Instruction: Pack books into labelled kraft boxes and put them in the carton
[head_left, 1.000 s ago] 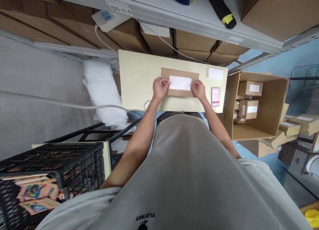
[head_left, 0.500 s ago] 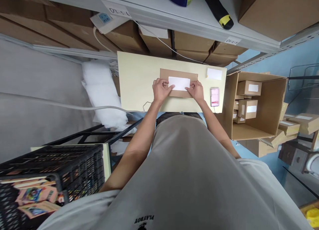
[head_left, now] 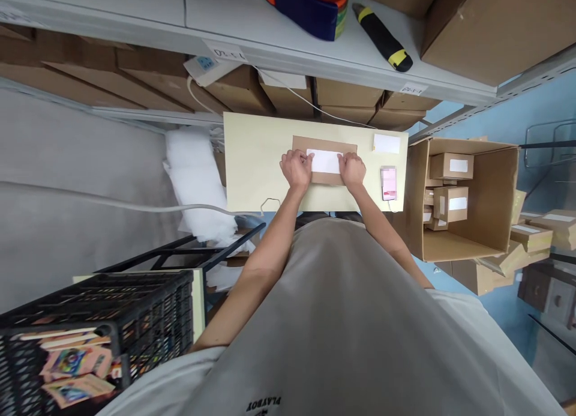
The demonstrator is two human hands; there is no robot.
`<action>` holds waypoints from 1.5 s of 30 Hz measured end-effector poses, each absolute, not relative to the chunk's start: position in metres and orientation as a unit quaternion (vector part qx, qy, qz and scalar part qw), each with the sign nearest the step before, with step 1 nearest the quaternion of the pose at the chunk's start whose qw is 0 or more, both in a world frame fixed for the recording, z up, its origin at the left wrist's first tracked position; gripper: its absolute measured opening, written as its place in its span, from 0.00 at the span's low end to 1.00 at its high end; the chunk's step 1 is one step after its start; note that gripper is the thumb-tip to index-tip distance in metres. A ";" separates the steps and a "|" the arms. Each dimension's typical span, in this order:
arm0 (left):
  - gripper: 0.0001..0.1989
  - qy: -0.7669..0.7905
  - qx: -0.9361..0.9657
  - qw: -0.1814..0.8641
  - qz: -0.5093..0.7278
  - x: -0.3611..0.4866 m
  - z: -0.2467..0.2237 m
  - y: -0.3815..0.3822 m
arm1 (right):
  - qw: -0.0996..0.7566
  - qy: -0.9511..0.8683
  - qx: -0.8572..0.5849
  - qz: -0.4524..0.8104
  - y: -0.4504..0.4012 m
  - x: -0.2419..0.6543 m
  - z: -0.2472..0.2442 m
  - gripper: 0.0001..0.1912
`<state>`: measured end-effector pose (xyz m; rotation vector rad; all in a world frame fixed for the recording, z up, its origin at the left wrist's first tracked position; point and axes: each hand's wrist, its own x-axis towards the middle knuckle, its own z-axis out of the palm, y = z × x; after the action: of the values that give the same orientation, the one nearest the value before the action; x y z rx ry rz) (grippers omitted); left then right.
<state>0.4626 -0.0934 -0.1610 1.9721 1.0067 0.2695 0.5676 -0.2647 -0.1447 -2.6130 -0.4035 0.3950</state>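
Observation:
A flat brown cardboard box point(head_left: 330, 179) lies on the pale yellow tabletop, with a white label point(head_left: 324, 161) on its upper face. My left hand point(head_left: 297, 168) rests at the left end of the box, fingers curled, thumb on the label's left edge. At the other end, my right hand point(head_left: 352, 170) is curled in the same way, its thumb at the label's right edge. Both hands are closed at the label. To their right lie a phone point(head_left: 389, 183) with a lit screen and a stack of white labels point(head_left: 386, 143).
Right of the table point(head_left: 252, 182) stands a large open carton point(head_left: 486, 194) holding several small labelled boxes point(head_left: 451, 165). A shelf above bears a utility knife point(head_left: 382, 38) and a tape roll point(head_left: 310, 8). White packing sheets point(head_left: 198, 182) hang at left, above a black crate point(head_left: 153, 314).
Both hands have gone from pinching the label's edges with fingertips to curled fingers with thumbs pressed at its ends. The camera view has shifted slightly.

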 end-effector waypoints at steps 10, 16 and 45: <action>0.25 0.247 0.846 0.451 0.144 0.462 -0.149 -0.120 | 0.211 -0.251 -0.933 0.146 -0.250 0.547 -0.123 0.24; 0.40 0.096 0.914 0.395 0.007 0.452 -0.157 -0.121 | 0.156 -0.338 -0.907 0.196 -0.257 0.528 -0.132 0.36; 0.31 0.128 0.937 0.325 -0.025 0.426 -0.152 -0.107 | 0.075 -0.383 -0.898 0.205 -0.296 0.519 -0.126 0.37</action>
<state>0.4261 -0.1074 -0.1522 2.4561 0.3367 -0.0643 0.5186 -0.2962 -0.1265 -2.6924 -1.1483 0.6140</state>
